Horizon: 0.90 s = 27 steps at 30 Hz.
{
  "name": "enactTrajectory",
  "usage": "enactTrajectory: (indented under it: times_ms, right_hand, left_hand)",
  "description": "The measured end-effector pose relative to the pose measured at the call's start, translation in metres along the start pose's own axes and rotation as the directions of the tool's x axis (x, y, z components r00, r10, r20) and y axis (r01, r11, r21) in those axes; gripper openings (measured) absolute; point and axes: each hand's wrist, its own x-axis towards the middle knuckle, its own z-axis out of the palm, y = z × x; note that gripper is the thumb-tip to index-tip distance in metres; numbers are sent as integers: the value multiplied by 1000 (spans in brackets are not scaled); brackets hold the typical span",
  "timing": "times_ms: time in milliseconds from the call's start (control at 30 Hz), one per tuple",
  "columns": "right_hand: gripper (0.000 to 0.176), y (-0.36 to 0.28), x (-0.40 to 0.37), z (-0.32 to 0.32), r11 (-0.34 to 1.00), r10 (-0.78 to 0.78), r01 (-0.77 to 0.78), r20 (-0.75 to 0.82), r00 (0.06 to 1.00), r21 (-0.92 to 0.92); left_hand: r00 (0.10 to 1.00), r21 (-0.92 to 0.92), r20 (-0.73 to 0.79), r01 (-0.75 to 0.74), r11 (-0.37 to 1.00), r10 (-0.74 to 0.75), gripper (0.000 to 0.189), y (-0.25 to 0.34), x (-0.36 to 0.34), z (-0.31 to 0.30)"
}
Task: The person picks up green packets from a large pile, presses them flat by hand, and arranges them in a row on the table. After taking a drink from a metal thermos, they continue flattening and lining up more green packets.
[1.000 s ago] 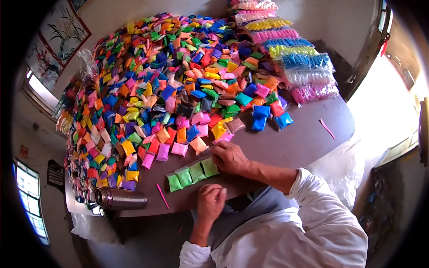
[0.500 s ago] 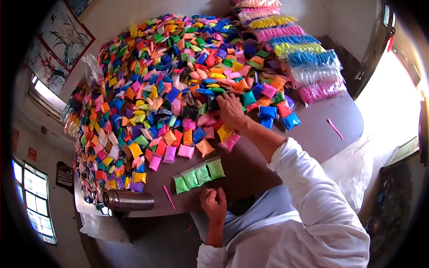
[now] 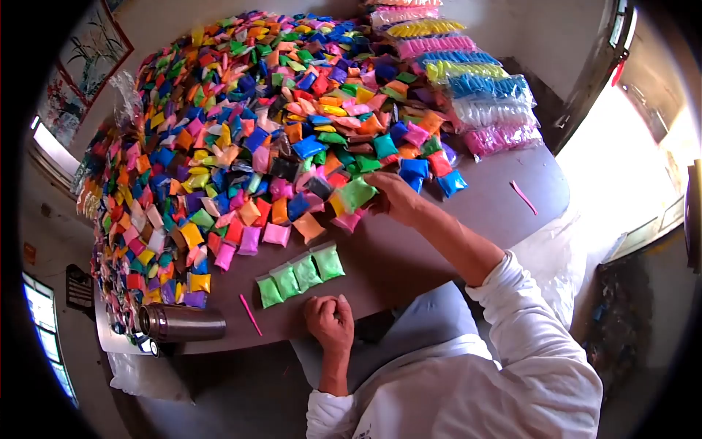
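Observation:
My right hand (image 3: 393, 196) is at the front edge of a big heap of small coloured packets (image 3: 241, 157), with its fingers closed on the edge of a light green packet (image 3: 358, 193). Beneath that packet lie pink and yellow ones. My left hand (image 3: 330, 322) rests as a loose fist at the near table edge, and nothing shows in it. Just beyond the fist, a row of several pale green packets (image 3: 307, 272) lies side by side on the table (image 3: 373, 267).
A metal flask (image 3: 183, 323) lies on its side at the near left, with a thin pink strip (image 3: 250, 314) to its right. Clear bags of single-coloured packets (image 3: 493, 113) are stacked at the back right. Another pink strip (image 3: 523, 197) lies on the right side.
My right hand has drawn back out of the heap towards me, now with a light green packet in its fingers. My left fist stays by the row. The camera view has shifted slightly.

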Motion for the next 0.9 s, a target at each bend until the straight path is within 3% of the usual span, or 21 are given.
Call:
enactTrajectory:
  times_ms: [67,133,300,400,500,567,633,700,733,833,900]
  right_hand:
    - [27,17,-13,1,997,14,-19,65,998,76]
    - [28,36,-23,5,993,-92,83,109,990,84]
    - [27,49,-50,25,993,-80,68,134,988,93]
    - [28,77,-64,30,975,-116,81,162,980,208]
    - [28,99,-84,38,988,-85,55,212,973,143]
    - [31,91,-105,59,993,-114,111,151,982,30]
    - [37,86,-118,70,999,-52,49,156,986,24]
    - [41,101,-120,67,994,94,-103,275,957,21]
    - [36,106,-119,67,996,64,-79,341,938,30]
    - [29,108,-120,71,1000,-6,8,310,951,-7]
    - [28,103,-120,69,996,30,-3,298,954,-90]
  left_hand:
    - [1000,17,-3,-15,1000,15,19,0,-1,1]
    - [1000,38,-5,-29,999,29,19,0,-1,0]
    - [999,16,6,-43,999,43,18,5,3,-4]
    - [995,-56,85,57,997,-52,20,7,3,-9]
    - [994,-91,97,57,994,-48,22,8,7,-16]
    - [990,-101,111,100,990,-89,24,9,7,-18]
    - [993,-165,103,66,984,-50,24,8,8,-18]
    - [991,-159,118,74,985,-56,25,4,6,-19]
    - [990,-158,131,71,985,-51,26,2,5,-18]
    - [992,-135,129,21,991,-3,26,2,5,-20]
    - [990,-134,139,24,991,-5,27,0,3,-18]
